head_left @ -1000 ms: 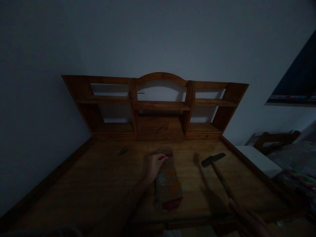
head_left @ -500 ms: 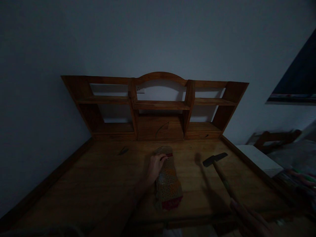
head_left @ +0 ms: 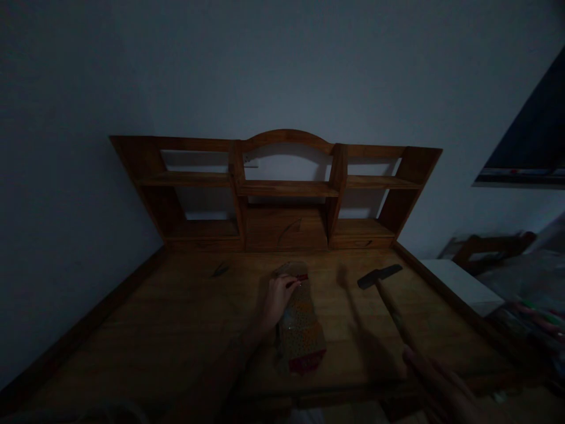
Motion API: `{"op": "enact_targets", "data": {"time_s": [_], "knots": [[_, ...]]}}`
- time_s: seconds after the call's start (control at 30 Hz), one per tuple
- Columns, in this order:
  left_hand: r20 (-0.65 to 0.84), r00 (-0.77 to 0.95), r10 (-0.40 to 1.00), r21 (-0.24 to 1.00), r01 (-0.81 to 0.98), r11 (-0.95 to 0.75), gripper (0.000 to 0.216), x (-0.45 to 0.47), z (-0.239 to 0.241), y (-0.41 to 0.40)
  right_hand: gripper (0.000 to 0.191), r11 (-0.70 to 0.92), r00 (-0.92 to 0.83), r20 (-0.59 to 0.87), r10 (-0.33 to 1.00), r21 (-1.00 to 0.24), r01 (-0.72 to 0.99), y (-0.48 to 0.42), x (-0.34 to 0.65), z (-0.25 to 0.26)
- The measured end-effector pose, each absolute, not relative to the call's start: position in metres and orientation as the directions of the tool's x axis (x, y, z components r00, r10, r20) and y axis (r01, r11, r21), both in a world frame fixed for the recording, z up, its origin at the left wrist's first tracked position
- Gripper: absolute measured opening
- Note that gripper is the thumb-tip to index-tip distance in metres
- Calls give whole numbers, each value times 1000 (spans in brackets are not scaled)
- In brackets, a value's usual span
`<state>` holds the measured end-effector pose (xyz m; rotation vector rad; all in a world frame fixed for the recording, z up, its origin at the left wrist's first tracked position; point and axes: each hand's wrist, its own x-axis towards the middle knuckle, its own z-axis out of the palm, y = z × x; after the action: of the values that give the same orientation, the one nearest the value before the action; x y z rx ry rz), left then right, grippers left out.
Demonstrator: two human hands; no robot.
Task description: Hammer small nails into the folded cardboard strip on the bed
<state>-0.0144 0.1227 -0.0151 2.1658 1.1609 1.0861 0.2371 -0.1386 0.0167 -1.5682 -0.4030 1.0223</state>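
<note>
Holding a hammer [head_left: 388, 294] by the near end of its wooden handle, your right hand [head_left: 435, 383] sits at the near right edge of the view, its fingers closed round the shaft; the dark metal head is raised over the right part of the worktop [head_left: 176, 318] and throws a long shadow toward the middle. Your left hand [head_left: 277, 297] rests on the far end of a patterned packet [head_left: 300, 330] that lies flat near the centre of the worktop, with the fingertips closed on a small reddish piece [head_left: 301, 277] at the packet's far edge. What that piece is cannot be told in this dim light.

The chief risk, as it looks from here, is to your left fingers. They sit right at the spot they are pinching, so a hammer head coming down a little off line would catch them instead. The poor light makes that more likely, since the small piece barely stands out against the packet. A grip so far back on the handle gives reach but less control of the head. The packet could also slide on the smooth wood if your left hand eases its pressure. A small dark object [head_left: 219, 270] lies well apart on the far left, and the shelf unit [head_left: 286, 188] stands along the far edge.
</note>
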Motion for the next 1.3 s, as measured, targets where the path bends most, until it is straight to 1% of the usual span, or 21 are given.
{"op": "enact_targets", "data": {"time_s": [0.07, 0.1, 0.17, 0.27, 0.37, 0.43, 0.5, 0.63, 0.77, 0.97, 1.03, 1.17, 1.3], "knots": [[418, 345, 840, 683, 491, -541, 15, -15, -12, 121, 54, -302, 540, -470, 698, -877, -374, -129, 222, 32], [411, 350, 842, 680, 496, -539, 16, -15, -10, 120, 53, -317, 525, -493, 693, -863, -392, -124, 215, 40], [401, 359, 843, 673, 508, -537, 16, -15, -7, 120, 51, -315, 488, -472, 734, -873, -371, -114, 200, 54], [412, 369, 833, 661, 509, -552, 17, -14, -8, 120, 50, -333, 418, -396, 818, -918, -217, -102, 181, 70], [426, 372, 825, 648, 511, -565, 17, -14, -12, 122, 52, -290, 375, -266, 888, -957, 8, -93, 165, 82], [435, 372, 820, 642, 510, -572, 16, -13, -15, 123, 52, -269, 377, -202, 904, -954, 134, -87, 154, 85], [446, 372, 814, 638, 505, -581, 16, -13, -18, 124, 52, -262, 381, -176, 908, -946, 189, -82, 145, 84], [463, 380, 801, 631, 493, -599, 18, -15, -19, 123, 54, -241, 341, -151, 928, -941, 239, -72, 133, 74], [443, 375, 815, 653, 488, -579, 16, -15, -19, 124, 56, -257, 306, -165, 938, -921, 293, -67, 131, 66], [456, 343, 821, 681, 460, -570, 15, -13, -22, 125, 56, -263, 282, -190, 940, -932, 249, -72, 131, 62], [453, 342, 823, 684, 459, -567, 15, -12, -21, 124, 58, -267, 305, -185, 934, -930, 254, -74, 130, 60], [456, 346, 820, 675, 466, -572, 17, -12, -20, 123, 65, -326, 387, -198, 901, -895, 303, -74, 130, 55], [454, 341, 823, 674, 472, -568, 17, -12, -22, 124, 70, -353, 370, -233, 899, -886, 300, -74, 131, 46]]}}
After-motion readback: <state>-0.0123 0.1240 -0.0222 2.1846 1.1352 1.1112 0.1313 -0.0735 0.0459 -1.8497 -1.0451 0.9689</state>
